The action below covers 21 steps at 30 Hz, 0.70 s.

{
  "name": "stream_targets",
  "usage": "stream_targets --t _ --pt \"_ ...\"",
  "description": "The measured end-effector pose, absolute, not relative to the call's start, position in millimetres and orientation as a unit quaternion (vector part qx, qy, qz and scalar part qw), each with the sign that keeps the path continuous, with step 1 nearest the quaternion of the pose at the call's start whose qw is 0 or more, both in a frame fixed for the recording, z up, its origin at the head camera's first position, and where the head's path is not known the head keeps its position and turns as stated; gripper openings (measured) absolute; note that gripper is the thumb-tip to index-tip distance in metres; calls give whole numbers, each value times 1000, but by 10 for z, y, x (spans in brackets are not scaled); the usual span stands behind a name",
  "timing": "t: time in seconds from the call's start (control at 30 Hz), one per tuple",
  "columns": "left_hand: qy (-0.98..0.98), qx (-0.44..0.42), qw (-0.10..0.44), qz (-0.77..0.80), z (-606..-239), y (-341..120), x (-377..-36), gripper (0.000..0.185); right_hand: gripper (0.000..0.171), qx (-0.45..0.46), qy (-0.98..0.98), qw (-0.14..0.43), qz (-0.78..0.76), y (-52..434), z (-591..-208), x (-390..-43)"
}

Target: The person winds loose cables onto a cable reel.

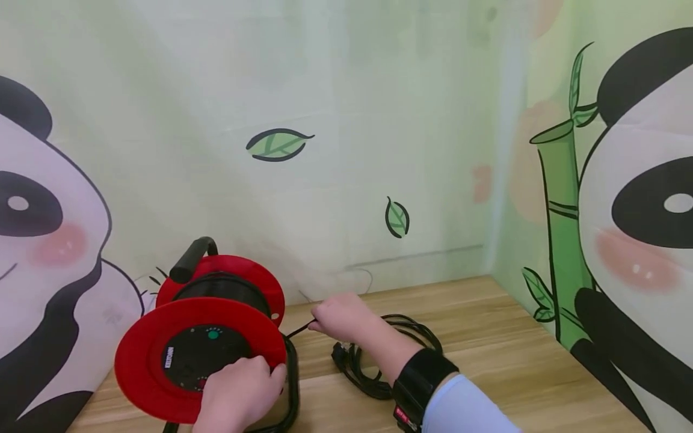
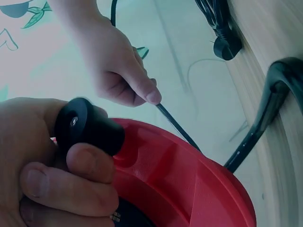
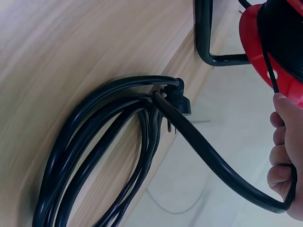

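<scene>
Closest to me, my left hand (image 1: 238, 394) curls round the black round knob (image 2: 87, 125) on the front disc of the red plastic cable reel (image 1: 200, 343), thumb and fingers wrapped over it as the left wrist view shows. That reel stands upright in its black tubular metal frame (image 1: 292, 385) near the left end of the light wooden table (image 1: 487, 349), close to the front edge, with a black foam-covered carrying handle (image 1: 192, 258) rising at its back. Its black centre panel (image 1: 203, 358) carries a small green button and a white label too small to read.

My right hand (image 1: 341, 319), just beside the reel on its right, pinches the thin black power cable (image 2: 177, 127) between thumb and curled fingers; the cable runs taut from my fingertips (image 2: 152, 96) to the drum between the two red discs. Behind my hand the same cable droops in a loop and joins the loose coil of black cable (image 1: 390, 361) lying flat on the table's middle, touching the wood. Its black plug (image 3: 179, 101) rests on the coil's edge nearest the reel, prongs showing. A black wrist strap (image 1: 422, 379) and pale blue sleeve (image 1: 465, 409) cover my right forearm.

Panda-and-bamboo printed cloth (image 1: 335, 150) hangs behind the table's far edge and right side.
</scene>
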<state>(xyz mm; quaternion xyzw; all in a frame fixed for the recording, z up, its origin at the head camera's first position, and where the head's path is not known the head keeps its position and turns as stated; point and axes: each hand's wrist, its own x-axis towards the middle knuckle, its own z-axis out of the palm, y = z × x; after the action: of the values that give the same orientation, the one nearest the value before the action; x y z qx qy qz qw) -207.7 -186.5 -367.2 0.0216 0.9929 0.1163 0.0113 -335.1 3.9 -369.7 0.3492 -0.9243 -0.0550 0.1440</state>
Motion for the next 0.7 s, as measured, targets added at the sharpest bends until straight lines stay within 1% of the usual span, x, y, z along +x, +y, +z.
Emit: stream_targets --t 0.17,0.3,0.53,0.7 --pt "993 30 13 117 -3719 -1946 -2102 47 37 355 -920 150 -71 -69 -3698 -3351" --pt "992 30 10 125 -3734 -1963 -2114 45 38 354 -922 139 -68 -77 -3715 -3354" --pt "993 34 53 104 -3736 -1958 -2160 47 36 354 -923 137 -60 -77 -3725 -3357" --pt "993 33 57 99 -3761 -1955 -2152 48 35 357 -924 128 -55 -54 -3728 -3342"
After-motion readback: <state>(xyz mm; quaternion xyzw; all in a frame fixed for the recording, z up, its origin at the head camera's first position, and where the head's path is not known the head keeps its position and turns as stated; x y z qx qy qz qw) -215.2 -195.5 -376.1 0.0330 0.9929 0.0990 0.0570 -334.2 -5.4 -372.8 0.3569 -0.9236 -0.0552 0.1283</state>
